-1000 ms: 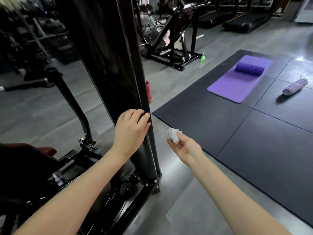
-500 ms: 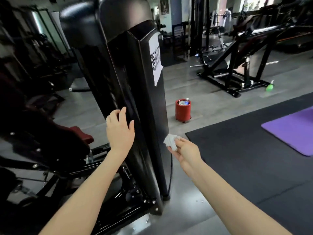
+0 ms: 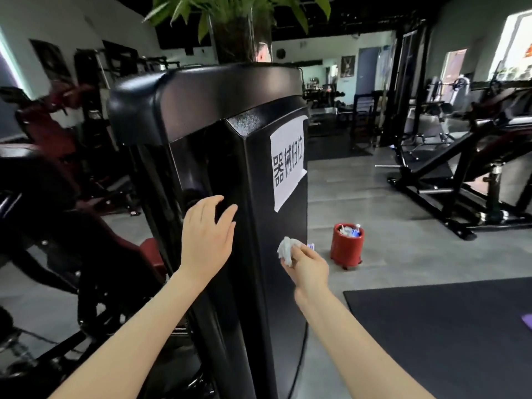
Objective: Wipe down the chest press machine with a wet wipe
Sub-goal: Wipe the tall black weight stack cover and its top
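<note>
Head view looks down along two bare forearms at the tall glossy black column of the chest press machine (image 3: 259, 254), whose rounded black cap spreads across the upper middle of the frame. The left hand (image 3: 205, 240) lies flat against the column's left-facing panel, fingers (image 3: 201, 208) spread and extended upward, grasping nothing. The right hand (image 3: 306, 266) is closed in a pinch on a crumpled white wet wipe (image 3: 286, 249), thumb and fingertips bunching it together; the wipe sits right at the column's right-facing panel, low on it, though actual contact with the surface cannot be told. Higher on that same panel hangs a white paper sign with black printed characters (image 3: 288, 165). On the grey floor just beyond the right hand stands a small red cylindrical bin filled with bottles and scraps (image 3: 347, 246). A dark rubber floor mat (image 3: 431, 326) covers the lower right, with a sliver of purple at its right edge. To the left, the machine's dark red padded seat (image 3: 149, 249) shows beside the column. Green leaves of a potted plant (image 3: 230, 10) spill over the top, and a black inclined press frame (image 3: 460, 174) stands at the right.
</note>
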{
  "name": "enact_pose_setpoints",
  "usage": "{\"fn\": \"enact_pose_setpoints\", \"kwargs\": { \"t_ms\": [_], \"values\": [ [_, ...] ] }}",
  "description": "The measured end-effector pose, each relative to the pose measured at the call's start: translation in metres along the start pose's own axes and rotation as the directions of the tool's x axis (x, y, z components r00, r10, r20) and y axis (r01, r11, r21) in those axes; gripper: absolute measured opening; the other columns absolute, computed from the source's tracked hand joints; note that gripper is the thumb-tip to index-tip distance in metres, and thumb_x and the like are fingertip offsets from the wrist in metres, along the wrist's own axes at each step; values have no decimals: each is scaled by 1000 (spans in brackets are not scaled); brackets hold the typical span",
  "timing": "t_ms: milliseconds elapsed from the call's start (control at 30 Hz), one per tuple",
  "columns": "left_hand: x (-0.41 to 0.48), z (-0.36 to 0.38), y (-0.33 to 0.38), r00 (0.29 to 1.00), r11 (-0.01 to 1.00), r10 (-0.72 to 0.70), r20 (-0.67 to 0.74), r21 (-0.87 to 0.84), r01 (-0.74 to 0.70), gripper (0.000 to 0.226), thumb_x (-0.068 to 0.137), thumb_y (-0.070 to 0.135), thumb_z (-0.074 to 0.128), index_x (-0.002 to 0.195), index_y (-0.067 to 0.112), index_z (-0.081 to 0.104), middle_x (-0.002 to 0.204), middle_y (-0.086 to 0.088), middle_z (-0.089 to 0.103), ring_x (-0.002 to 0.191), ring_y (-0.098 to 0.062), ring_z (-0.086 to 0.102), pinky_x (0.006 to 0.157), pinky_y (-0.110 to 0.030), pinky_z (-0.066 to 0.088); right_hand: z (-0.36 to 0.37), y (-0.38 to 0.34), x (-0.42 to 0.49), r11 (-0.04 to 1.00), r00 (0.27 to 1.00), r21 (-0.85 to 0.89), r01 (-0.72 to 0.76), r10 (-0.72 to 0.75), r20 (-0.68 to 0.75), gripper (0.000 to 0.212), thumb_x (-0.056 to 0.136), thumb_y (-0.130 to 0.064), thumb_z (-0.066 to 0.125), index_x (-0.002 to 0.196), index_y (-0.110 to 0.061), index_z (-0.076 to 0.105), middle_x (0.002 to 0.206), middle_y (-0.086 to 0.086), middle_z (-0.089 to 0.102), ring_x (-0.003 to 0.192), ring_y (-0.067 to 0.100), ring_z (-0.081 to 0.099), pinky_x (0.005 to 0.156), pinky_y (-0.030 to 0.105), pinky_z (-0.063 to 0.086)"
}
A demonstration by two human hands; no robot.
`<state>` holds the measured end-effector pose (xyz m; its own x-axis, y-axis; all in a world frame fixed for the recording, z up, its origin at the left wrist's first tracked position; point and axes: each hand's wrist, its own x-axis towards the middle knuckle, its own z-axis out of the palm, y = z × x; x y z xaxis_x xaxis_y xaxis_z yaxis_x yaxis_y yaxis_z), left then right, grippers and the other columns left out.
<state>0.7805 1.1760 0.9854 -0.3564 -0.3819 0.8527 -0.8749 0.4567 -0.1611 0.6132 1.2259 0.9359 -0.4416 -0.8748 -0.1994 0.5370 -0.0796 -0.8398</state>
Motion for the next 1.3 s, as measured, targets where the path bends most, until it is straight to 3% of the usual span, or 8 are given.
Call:
{"fn": "enact_pose_setpoints", "kwargs": {
  "t_ms": [367,533,767,867,1033,1133,1200,1300],
  "values": [
    [60,-13,-2,993,960,-46,-107,271,74,16,80,7,66,94,14,71,110,-15,63,105,-28,49,86,-39,38,115,-47,59,802,779,-112,587,-522,347,25,95,-12,56,115,-22,68,110,-17,64,105,-11,55,90,6,37],
    [76,-27,1,971,906,-156,-179,366,213,18,81,10,64,98,12,70,110,-15,60,103,-30,50,81,-39,40,136,-66,101,515,500,-95,852,-745,442,33,96,-10,52,127,-7,58,141,-4,43,134,10,38,111,23,32],
    [96,-41,7,842,803,-329,-427,343,487,19,80,7,68,97,2,63,101,-20,56,95,-32,49,90,-33,36,161,-113,150,-28,-104,120,992,-715,691,41,103,-18,31,125,8,54,132,25,52,126,36,48,114,41,24],
    [104,-50,4,767,743,-454,-454,284,607,33,75,8,75,102,1,58,103,-21,55,97,-37,51,93,-33,33,170,-132,169,83,9,79,993,-746,666,34,100,-6,36,127,3,55,135,20,51,128,31,47,113,31,26],
    [116,-63,0,744,735,-548,-383,205,646,64,68,14,81,123,1,49,120,-19,52,116,-31,43,106,-39,29,189,-183,182,682,652,6,731,-702,287,34,100,-16,43,131,-9,57,136,6,54,126,14,51,103,20,39],
    [121,-69,-7,742,745,-600,-299,131,655,83,70,15,80,140,6,37,138,-13,41,130,-26,35,111,-34,22,210,-179,170,653,658,-165,739,-648,382,41,102,-18,39,139,-1,42,148,18,36,141,25,29,110,23,23],
    [124,-71,-15,729,742,-650,-217,28,670,92,71,15,79,146,12,26,146,-7,33,135,-25,33,113,-38,23,215,-163,148,538,548,-184,823,-666,506,48,101,-17,32,144,4,28,153,26,17,144,34,15,117,37,15],
    [125,-71,-27,718,734,-679,-156,-98,672,97,69,14,81,147,16,24,147,-1,29,135,-20,31,113,-45,27,198,-133,107,94,-32,119,988,-638,769,54,98,-18,27,146,6,20,155,21,8,145,36,10,119,42,5]
  ]
}}
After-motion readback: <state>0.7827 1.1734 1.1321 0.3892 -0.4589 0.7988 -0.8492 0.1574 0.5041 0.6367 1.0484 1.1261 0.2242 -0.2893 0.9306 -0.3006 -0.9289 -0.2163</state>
